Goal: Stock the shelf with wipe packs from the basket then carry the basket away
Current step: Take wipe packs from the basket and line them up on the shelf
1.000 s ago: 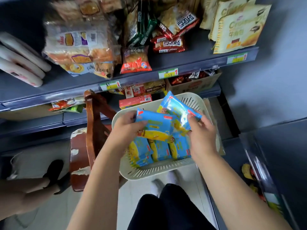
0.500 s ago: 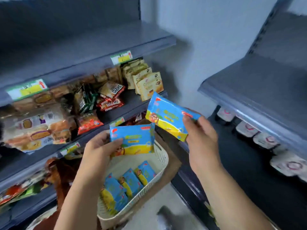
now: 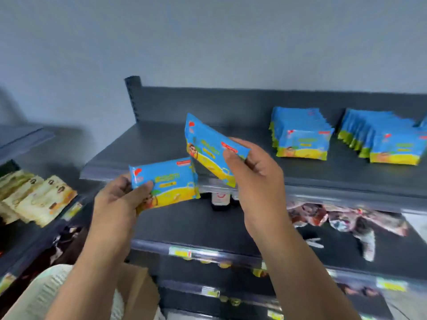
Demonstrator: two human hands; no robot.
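My left hand (image 3: 117, 202) grips a blue-and-yellow wipe pack (image 3: 167, 182) by its left end, held flat in front of the grey top shelf (image 3: 147, 148). My right hand (image 3: 251, 176) pinches a second wipe pack (image 3: 208, 146), tilted, just above the shelf's front edge. Two rows of the same packs (image 3: 300, 135) (image 3: 383, 139) stand on the shelf to the right. Only the cream rim of the basket (image 3: 44, 289) shows at the bottom left, partly behind my left arm.
A shelf unit on the left holds pale snack packets (image 3: 34, 199). Under the top shelf a lower shelf carries pinkish wrapped goods (image 3: 342, 218) and a small dark bottle (image 3: 219, 200). A brown carton (image 3: 138, 289) sits low beside the basket. A grey wall rises behind.
My view swung from the basket up and right to the top shelf. Both hands lifted a pack each out of the basket and carried them up to shelf height.
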